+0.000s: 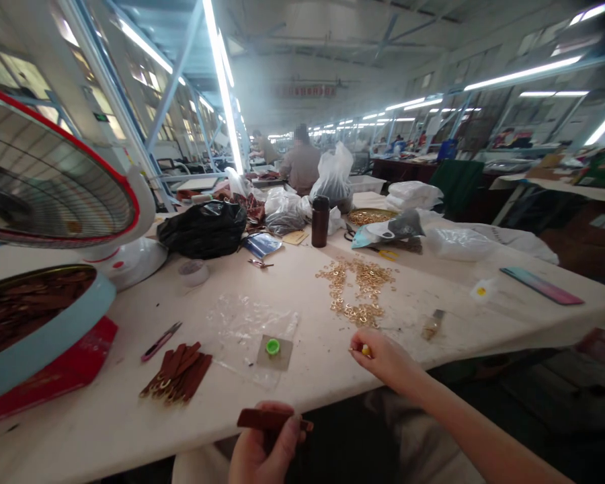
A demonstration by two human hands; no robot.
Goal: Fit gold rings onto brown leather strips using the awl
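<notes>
Two grips I watch: left fingers (285, 444) pinch a brown strip (262, 419) by the tabletop's (327, 370) near edge; right fingers (372, 337) curl closed around a yellow-tipped item (366, 350) near gold rings (366, 314).

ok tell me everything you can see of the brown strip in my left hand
The flat, reddish-brown strip looks like leather. It is held roughly level, its wider end sticking out leftward and a narrow end showing right of the thumb. Your left hand pinches it by the near edge of the pale table. The fingers hide its middle.
</notes>
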